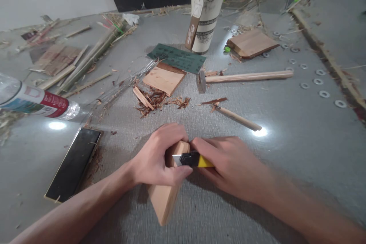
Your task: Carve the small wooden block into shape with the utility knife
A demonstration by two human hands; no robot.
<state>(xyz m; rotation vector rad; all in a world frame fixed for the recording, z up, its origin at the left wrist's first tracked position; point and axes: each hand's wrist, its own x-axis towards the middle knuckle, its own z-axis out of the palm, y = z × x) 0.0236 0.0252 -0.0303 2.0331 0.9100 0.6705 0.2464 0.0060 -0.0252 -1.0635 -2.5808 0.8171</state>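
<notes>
Here at the front, at six o'clock, a wooden block (164, 206) stands tilted over the grey surface (217, 217), its narrow corner aimed down at six. Its long axis runs from there up to between twelve and one. And the left hand (160, 156) has it: the grip closed right round the wood, fingers curled over the far end, thumb across the near side. Over on the right, the right hand (234, 164) has its grip wrapped tight about the yellow handle of a utility knife (190, 159). That knife lies crosswise, three o'clock to nine, blade pointing at nine, over the block's upper part; whether the edge bites, I can't tell!

Clock the rest from the block. Nine o'clock, a dark phone (73, 166) lies slanting. Between one and two, a thin round stick (238, 118). At ten, a plastic bottle (37, 101) on its side, cap end toward the phone. Twelve o'clock brings brown shavings (154, 101), then a pale board (164, 79) just beyond. Up at one, a hammer (248, 77), head to nine, handle to three; out at two, scattered metal washers (318, 81). Farther along twelve, a dark-green sheet (183, 59); deeper at one, a thicker board (253, 42); and just past twelve, upright, a tall white cup (210, 11).
</notes>
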